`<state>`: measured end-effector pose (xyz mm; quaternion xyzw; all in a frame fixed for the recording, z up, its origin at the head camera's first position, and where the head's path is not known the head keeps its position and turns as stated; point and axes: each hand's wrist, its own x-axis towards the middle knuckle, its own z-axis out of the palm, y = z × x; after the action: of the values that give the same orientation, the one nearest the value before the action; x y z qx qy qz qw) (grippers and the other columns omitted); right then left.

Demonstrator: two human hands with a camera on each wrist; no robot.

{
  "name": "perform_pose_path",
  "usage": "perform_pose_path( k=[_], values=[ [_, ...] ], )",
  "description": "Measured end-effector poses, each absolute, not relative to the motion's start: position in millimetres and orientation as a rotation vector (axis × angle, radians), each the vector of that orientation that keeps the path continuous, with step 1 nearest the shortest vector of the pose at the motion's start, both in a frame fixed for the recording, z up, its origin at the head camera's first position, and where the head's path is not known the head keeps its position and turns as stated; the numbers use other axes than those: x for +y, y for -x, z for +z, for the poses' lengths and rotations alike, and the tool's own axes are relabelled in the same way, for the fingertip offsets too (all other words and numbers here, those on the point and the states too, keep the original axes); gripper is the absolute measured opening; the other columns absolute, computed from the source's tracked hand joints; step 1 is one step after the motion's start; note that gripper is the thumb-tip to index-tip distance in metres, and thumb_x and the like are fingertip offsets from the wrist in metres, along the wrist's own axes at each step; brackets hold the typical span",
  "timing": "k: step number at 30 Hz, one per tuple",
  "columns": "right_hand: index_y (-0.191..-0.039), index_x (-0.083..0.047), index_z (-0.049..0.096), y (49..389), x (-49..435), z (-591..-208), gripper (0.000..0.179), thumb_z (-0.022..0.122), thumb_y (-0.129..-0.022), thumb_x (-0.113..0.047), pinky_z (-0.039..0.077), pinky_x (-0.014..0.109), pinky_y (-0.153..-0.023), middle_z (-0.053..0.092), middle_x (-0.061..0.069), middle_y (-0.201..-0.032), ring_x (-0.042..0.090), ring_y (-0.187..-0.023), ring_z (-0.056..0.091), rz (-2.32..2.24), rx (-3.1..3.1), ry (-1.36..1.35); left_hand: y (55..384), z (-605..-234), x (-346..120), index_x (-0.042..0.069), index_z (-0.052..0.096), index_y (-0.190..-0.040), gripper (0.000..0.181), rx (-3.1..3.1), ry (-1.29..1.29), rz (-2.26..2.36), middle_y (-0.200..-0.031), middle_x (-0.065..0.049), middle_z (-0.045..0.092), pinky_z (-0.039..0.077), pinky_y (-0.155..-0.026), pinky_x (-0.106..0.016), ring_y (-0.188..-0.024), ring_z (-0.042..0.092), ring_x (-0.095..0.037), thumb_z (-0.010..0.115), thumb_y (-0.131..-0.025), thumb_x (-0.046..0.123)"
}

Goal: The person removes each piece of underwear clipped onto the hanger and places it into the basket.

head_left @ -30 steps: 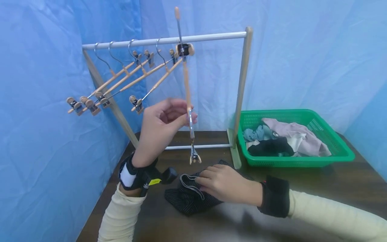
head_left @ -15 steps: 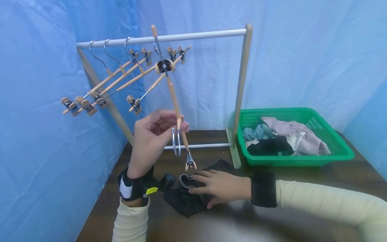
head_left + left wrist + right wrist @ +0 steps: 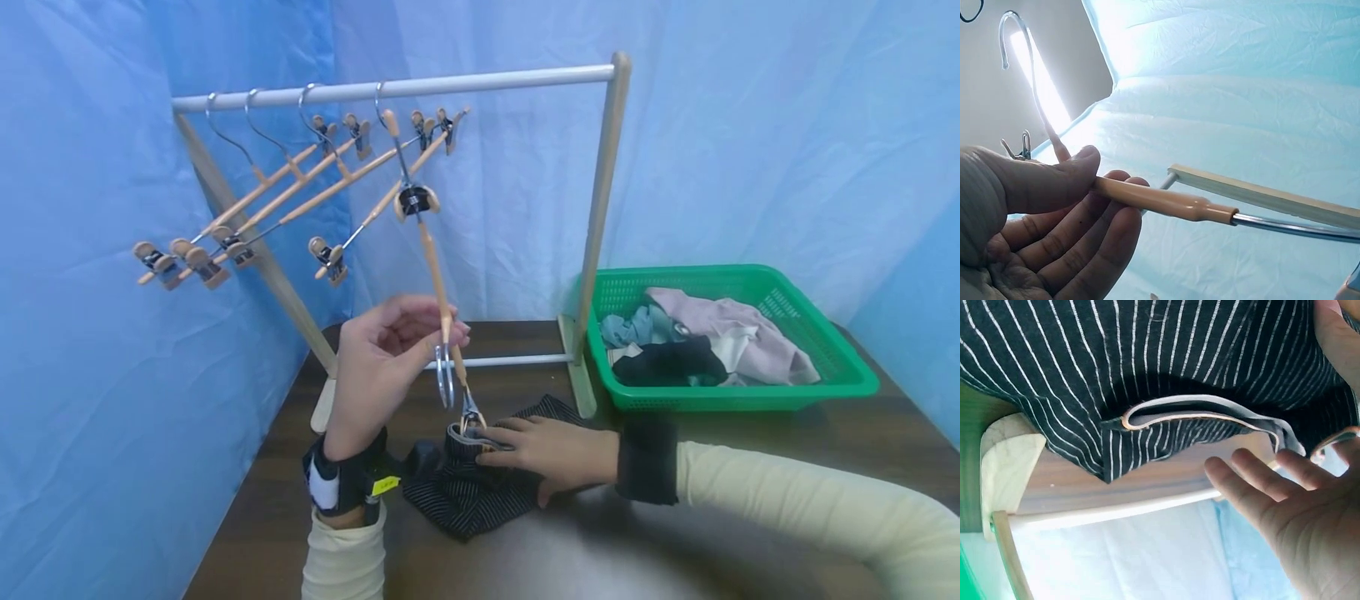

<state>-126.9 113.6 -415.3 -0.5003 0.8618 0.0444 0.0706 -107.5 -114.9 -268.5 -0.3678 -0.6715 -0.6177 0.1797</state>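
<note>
My left hand (image 3: 375, 367) pinches the middle of a clip hanger (image 3: 433, 271) between thumb and fingers; in the left wrist view the thumb lies over its wooden bar (image 3: 1166, 201). The hanger stands nearly upright, its metal hook toward me. Its lower clip (image 3: 471, 415) is at the light-edged waistband of a black pinstriped garment (image 3: 465, 510) lying bunched on the table; whether it bites the cloth is unclear. My right hand (image 3: 566, 454) rests on this garment beside the clip, fingers extended. In the right wrist view several fingertips (image 3: 1217, 467) stand straight near the waistband (image 3: 1197, 407).
A rack with a white rail (image 3: 495, 81) stands behind, several clip hangers (image 3: 322, 196) on its left part. To the right, a green basket (image 3: 847, 379) holds crumpled clothes (image 3: 738, 329). Blue cloth (image 3: 750, 150) surrounds the dark wooden table (image 3: 247, 533).
My left hand has lowered and turned the hanger, bringing its lower clip down to the waistband. The right hand's fingers, earlier curled at the waistband, now lie extended on the garment.
</note>
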Motion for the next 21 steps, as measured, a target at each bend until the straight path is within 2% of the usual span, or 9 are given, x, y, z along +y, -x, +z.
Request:
perform_pose_path(
  k=[12, 21],
  values=[
    [-0.154, -0.024, 0.045, 135.7, 112.5, -419.2, 0.092, 0.090, -0.074, -0.019, 0.049, 0.036, -0.109, 0.029, 0.008, -0.167, 0.024, -0.143, 0.049, -0.004, 2.544, 1.368, 101.5, -266.9, -116.9, -0.016, 0.064, -0.108, 0.021, -1.787, 1.094, -1.781, -0.100, 0.005, 0.078, 0.062, -0.080, -0.030, -0.088, 0.077, -0.012, 0.065, -0.087, -0.018],
    [-0.140, -0.021, 0.062, 140.8, 111.7, -427.9, 0.057, 0.080, -0.086, -0.014, 0.057, 0.031, -0.098, 0.058, 0.006, -0.147, 0.021, -0.126, 0.064, 0.041, 2.625, 1.537, 97.8, -265.2, -125.8, -0.016, 0.065, -0.108, 0.021, -1.809, 0.980, -1.766, -0.097, 0.005, 0.078, 0.062, -0.081, -0.032, -0.088, 0.077, -0.014, 0.068, -0.087, -0.014]
  ],
)
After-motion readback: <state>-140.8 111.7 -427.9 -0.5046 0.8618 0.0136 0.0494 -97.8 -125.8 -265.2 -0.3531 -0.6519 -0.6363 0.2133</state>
